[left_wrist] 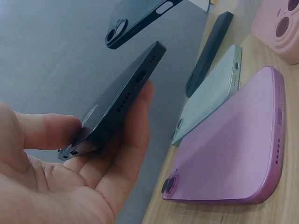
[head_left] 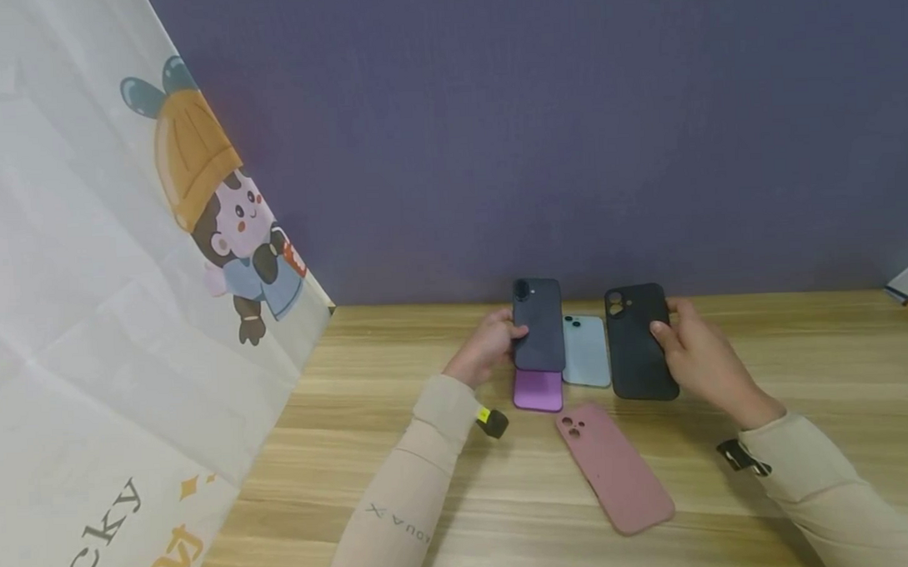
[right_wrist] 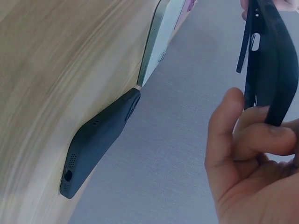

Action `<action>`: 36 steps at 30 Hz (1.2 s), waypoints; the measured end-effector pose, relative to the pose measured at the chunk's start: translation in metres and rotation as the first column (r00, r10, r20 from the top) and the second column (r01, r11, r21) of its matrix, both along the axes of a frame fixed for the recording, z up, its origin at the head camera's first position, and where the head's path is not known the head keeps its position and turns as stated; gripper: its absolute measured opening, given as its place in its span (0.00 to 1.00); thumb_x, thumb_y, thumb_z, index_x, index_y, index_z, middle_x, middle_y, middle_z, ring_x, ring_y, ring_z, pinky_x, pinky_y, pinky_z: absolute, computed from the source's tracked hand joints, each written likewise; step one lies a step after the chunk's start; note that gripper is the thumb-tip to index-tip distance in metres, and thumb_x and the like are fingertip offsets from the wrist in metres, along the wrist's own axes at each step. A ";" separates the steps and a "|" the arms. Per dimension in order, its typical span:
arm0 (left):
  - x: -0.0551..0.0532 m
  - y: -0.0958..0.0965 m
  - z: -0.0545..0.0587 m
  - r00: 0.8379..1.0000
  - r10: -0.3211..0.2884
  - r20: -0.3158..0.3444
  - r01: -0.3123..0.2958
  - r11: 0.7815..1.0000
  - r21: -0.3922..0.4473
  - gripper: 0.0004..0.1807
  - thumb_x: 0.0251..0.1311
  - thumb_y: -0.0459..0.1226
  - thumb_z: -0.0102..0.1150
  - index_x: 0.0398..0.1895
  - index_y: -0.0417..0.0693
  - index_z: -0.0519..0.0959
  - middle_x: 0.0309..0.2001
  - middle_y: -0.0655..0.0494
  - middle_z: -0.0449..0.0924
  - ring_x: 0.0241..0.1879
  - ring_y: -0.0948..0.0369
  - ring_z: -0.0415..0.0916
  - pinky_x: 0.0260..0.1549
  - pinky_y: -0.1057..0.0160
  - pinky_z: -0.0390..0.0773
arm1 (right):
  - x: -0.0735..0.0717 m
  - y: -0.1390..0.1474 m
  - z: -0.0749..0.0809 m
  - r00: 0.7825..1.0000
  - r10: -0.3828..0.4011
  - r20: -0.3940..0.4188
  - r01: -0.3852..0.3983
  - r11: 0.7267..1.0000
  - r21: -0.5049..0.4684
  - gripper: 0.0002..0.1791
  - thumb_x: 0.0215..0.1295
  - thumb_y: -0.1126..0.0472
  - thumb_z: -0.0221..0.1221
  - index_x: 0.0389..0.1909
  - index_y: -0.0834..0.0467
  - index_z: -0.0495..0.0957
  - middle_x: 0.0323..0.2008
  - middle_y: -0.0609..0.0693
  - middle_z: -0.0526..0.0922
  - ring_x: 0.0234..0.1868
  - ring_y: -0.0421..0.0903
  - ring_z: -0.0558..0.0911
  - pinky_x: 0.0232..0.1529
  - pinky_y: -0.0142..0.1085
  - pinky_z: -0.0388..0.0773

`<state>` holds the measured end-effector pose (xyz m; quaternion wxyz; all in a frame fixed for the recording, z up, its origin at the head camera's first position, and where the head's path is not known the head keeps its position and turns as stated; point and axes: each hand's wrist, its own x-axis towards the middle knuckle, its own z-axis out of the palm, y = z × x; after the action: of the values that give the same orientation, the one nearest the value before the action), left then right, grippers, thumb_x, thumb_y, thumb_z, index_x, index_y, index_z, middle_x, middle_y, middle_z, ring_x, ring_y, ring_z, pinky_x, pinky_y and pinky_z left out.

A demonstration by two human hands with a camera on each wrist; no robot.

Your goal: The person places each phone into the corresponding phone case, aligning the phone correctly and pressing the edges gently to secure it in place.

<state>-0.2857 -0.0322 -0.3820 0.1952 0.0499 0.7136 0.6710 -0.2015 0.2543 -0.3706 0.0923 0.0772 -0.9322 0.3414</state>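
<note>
My left hand (head_left: pixel 492 346) grips a dark blue-black phone (head_left: pixel 542 335) by its left edge, thumb on the back, raised above the table. To the right, my right hand (head_left: pixel 703 354) holds a black phone case (head_left: pixel 639 352) by its right edge, also raised. The right wrist view shows the case's hollow inner side and side cutout. A gap separates the held phone from the held case. Beneath them lie a purple phone (left_wrist: pixel 233 140), a pale blue-green phone (head_left: pixel 587 352) and another black case (right_wrist: pixel 100 140), which the held case hides in the head view.
A pink phone case (head_left: pixel 618 474) lies at a slant nearer the front of the wooden table (head_left: pixel 340 463). Behind the table rises a dark blue-grey panel (head_left: pixel 569 129). On the left hangs a white sheet (head_left: pixel 69 230) with a cartoon figure.
</note>
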 end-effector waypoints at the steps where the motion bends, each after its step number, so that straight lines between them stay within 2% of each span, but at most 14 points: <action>1: 0.001 0.000 0.001 1.000 -0.002 0.002 0.002 1.000 -0.002 0.09 0.74 0.31 0.48 0.52 0.39 0.75 0.54 0.37 0.84 0.53 0.47 0.85 0.52 0.53 0.85 | 0.000 0.000 0.000 1.000 0.001 0.001 -0.001 1.000 -0.002 0.33 0.84 0.54 0.39 0.75 0.75 0.48 0.51 0.79 0.80 0.44 0.67 0.87 0.35 0.51 0.84; 8: 0.005 0.002 0.004 1.000 -0.020 0.009 0.020 1.000 -0.001 0.11 0.74 0.31 0.47 0.54 0.37 0.74 0.55 0.36 0.83 0.55 0.46 0.84 0.54 0.51 0.85 | 0.001 -0.001 0.001 1.000 0.002 0.014 -0.002 1.000 0.005 0.34 0.85 0.53 0.38 0.75 0.76 0.47 0.53 0.80 0.79 0.46 0.69 0.86 0.36 0.52 0.84; 15: 0.006 0.002 0.005 0.999 -0.037 0.004 0.037 0.999 -0.006 0.12 0.74 0.31 0.47 0.55 0.38 0.73 0.56 0.36 0.83 0.56 0.46 0.84 0.56 0.51 0.83 | 0.001 -0.001 0.001 1.000 0.001 0.012 -0.001 1.000 0.001 0.34 0.85 0.53 0.38 0.75 0.76 0.47 0.52 0.79 0.80 0.42 0.65 0.87 0.34 0.50 0.83; 36: 0.007 0.005 0.004 0.998 -0.057 0.000 0.057 0.998 0.019 0.15 0.74 0.31 0.46 0.59 0.36 0.73 0.57 0.35 0.82 0.57 0.44 0.83 0.57 0.51 0.83 | 0.003 -0.005 0.001 0.999 -0.012 -0.040 0.011 1.000 -0.015 0.32 0.84 0.54 0.39 0.73 0.76 0.50 0.54 0.80 0.78 0.47 0.70 0.85 0.43 0.60 0.82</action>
<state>-0.2790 -0.0273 -0.3778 0.2140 0.0719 0.7054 0.6719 -0.1984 0.2498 -0.3696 0.1135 0.0778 -0.9280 0.3462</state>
